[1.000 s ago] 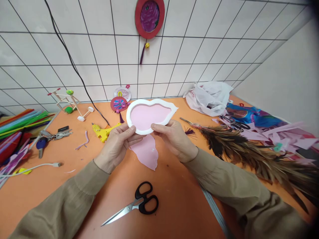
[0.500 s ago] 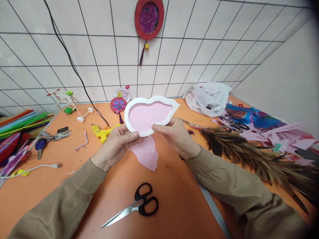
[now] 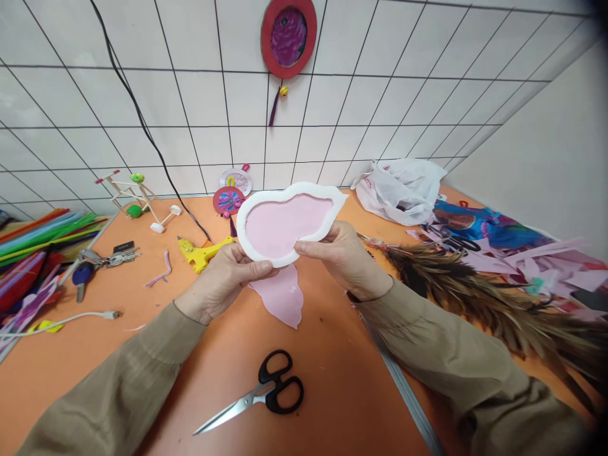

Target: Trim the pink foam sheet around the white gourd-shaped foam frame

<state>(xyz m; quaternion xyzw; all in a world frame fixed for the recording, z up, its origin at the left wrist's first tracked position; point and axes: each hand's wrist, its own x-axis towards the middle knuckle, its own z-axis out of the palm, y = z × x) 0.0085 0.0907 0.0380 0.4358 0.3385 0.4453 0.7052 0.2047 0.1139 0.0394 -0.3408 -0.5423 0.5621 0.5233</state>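
Observation:
Raised above the table is a white foam frame (image 3: 241, 229) with a pink sheet (image 3: 282, 225) filling its inside; its outline is curved and comes to a point at the right. My left hand (image 3: 228, 275) pinches the lower left rim, thumb in front. At the lower right rim, my right hand (image 3: 349, 258) grips it the same way, with the other fingers hidden behind. Below it on the table lies a loose pink cut-out piece (image 3: 282, 297). Nearer to me, black-handled scissors (image 3: 266, 386) rest with their blades pointing left.
A yellow glue gun (image 3: 202, 253), keys (image 3: 126, 255) and a white cable (image 3: 90, 315) lie left. Coloured pipe cleaners (image 3: 52, 234) and a stick model (image 3: 137, 196) stand behind. Right are a plastic bag (image 3: 399, 190), brown feathers (image 3: 475, 297) and pink scraps (image 3: 536, 259).
The frame is tilted slightly more toward me, still between both hands. The whole view has shifted a little; the scissors and loose pink piece stay put on the table.

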